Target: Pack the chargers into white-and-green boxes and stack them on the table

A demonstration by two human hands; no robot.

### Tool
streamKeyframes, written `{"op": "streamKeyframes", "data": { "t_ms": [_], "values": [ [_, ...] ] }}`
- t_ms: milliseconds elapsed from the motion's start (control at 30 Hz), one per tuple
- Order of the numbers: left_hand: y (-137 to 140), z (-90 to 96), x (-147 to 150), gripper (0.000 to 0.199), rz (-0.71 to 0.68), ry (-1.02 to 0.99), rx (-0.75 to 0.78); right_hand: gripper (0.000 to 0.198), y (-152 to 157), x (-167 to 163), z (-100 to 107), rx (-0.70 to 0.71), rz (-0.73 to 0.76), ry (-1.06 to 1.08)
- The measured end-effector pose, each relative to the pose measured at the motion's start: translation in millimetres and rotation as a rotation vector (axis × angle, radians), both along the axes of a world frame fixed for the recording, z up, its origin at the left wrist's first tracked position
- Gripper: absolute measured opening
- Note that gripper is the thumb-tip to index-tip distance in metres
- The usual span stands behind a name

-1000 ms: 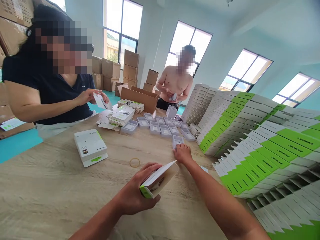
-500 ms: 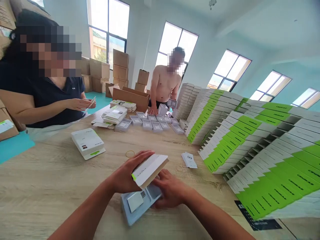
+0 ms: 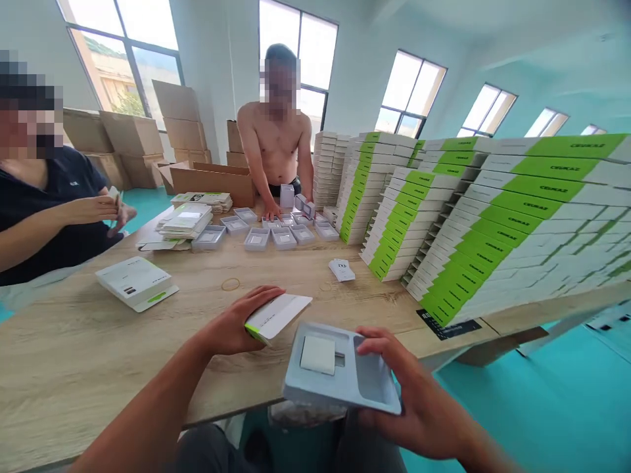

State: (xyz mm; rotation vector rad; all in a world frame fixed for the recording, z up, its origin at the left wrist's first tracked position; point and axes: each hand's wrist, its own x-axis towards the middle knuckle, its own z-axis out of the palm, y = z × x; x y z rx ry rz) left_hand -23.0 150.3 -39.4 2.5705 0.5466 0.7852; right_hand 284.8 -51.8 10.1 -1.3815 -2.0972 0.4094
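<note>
My left hand is closed round a white and green box, which it holds low over the table with the open side partly turned away. In my right hand is a pale grey plastic tray, gripped at its right end with the thumb below and fingers over the rim. A white square piece sits in the tray's left compartment; the right compartment looks bare. The tray is tilted toward me, beyond the table's front edge.
Tall stacks of white and green boxes line the right side. Cards, a rubber band and flat boxes lie on the table. Two people work opposite, near several clear trays and a carton.
My right hand has lifted the tray off the table and drawn it right, toward me, out from beneath the box. My left hand still holds the box, now lower. The view has turned right.
</note>
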Motion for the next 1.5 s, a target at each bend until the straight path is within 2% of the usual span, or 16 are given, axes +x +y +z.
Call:
{"op": "streamKeyframes", "data": {
  "t_ms": [133,333,367,433,500,533,700,767,833,933,1033,1067,1200,1267,1367,1500],
  "values": [
    [-15,4.4,16,0.093,-0.036,0.094,0.07,0.062,-6,1,15,0.096,-0.08,0.005],
    [-39,20.7,25,0.09,0.022,0.236,0.139,0.064,-3,-30,-11,0.198,-0.178,0.029],
    [-43,23.3,26,0.09,0.024,0.236,0.129,0.07,-3,-35,-15,0.209,-0.179,0.046],
    [-53,27.5,28,0.09,0.008,0.195,0.08,0.097,-3,-43,-19,0.261,-0.157,0.102],
    [-64,30.0,32,0.091,-0.03,0.095,-0.035,0.127,-1,-47,-20,0.336,-0.126,0.191],
    [-69,30.4,34,0.089,-0.061,0.032,-0.133,0.131,1,-48,-21,0.348,-0.106,0.245],
    [-101,21.7,49,0.072,-0.249,-0.228,-0.784,0.081,14,-45,-40,0.132,0.008,0.515],
    [-112,12.1,53,0.063,-0.162,-0.369,-0.878,0.075,18,-45,-52,0.16,-0.042,0.588],
    [-121,0.9,53,0.055,-0.001,-0.517,-0.903,0.071,18,-45,-58,0.257,-0.096,0.572],
    [-133,-11.9,47,0.056,0.163,-0.608,-0.865,0.05,15,-42,-47,0.286,-0.041,0.384],
    [-141,-15.8,42,0.055,0.217,-0.599,-0.79,0.017,13,-40,-29,0.217,0.062,0.206],
    [-143,-16.1,41,0.054,0.222,-0.595,-0.76,0.015,14,-41,-27,0.22,0.065,0.201],
    [-147,-20.8,39,0.064,0.233,-0.679,-0.591,0.046,25,-47,-47,0.318,-0.053,0.534],
    [-145,-24.0,33,0.062,0.244,-0.646,-0.499,0.046,32,-50,-62,0.358,-0.087,0.662],
    [-138,-22.2,19,0.049,0.234,-0.481,-0.413,0.031,43,-52,-70,0.397,-0.03,0.602],
    [-127,-7.0,0,0.044,0.18,-0.3,-0.289,0.022,51,-52,-62,0.436,0.097,0.428]
  ]
}}
